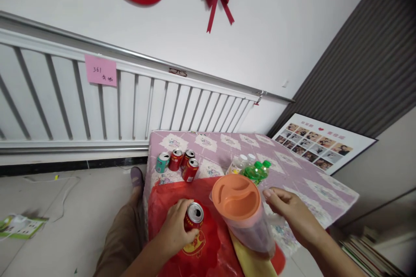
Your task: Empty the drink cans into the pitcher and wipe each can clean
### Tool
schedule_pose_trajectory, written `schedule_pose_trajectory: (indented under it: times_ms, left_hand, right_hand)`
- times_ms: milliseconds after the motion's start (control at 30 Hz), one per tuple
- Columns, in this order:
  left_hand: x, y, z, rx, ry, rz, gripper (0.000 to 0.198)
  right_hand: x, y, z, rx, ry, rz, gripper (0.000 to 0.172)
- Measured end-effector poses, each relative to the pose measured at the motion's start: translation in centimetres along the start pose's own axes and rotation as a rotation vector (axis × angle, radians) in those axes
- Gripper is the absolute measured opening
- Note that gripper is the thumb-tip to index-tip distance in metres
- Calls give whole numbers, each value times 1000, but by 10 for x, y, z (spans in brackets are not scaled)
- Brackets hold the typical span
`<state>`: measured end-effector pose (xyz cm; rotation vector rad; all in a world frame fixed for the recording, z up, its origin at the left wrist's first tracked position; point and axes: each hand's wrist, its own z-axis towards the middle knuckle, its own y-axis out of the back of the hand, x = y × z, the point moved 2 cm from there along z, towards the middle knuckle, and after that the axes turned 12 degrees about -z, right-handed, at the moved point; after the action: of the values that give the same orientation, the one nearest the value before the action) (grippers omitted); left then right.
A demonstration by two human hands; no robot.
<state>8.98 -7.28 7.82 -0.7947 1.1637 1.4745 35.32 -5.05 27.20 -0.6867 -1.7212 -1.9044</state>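
My left hand (175, 229) is wrapped round a red drink can (194, 217) that stands on a red plastic bag (211, 251) at the near end of the table. My right hand (289, 212) reaches behind a clear pitcher with an orange lid (236, 197); its fingers curl at the pitcher's side, where the handle is hidden. The pitcher stands on a yellow cloth (253, 264).
The low table has a purple patterned cover (292, 169). Several cans (177, 161) stand at its left edge, bottles with green caps (258, 169) near the middle. A white radiator (97, 108) lines the wall. A framed photo collage (320, 145) leans at the right.
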Motion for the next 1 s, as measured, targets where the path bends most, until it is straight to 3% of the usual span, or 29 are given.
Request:
schedule_pose_trajectory:
  times_ms: [1000]
  left_hand:
    - [-4, 4, 2, 23, 34, 6, 69]
  right_hand:
    - [13, -20, 14, 93, 128, -284, 44]
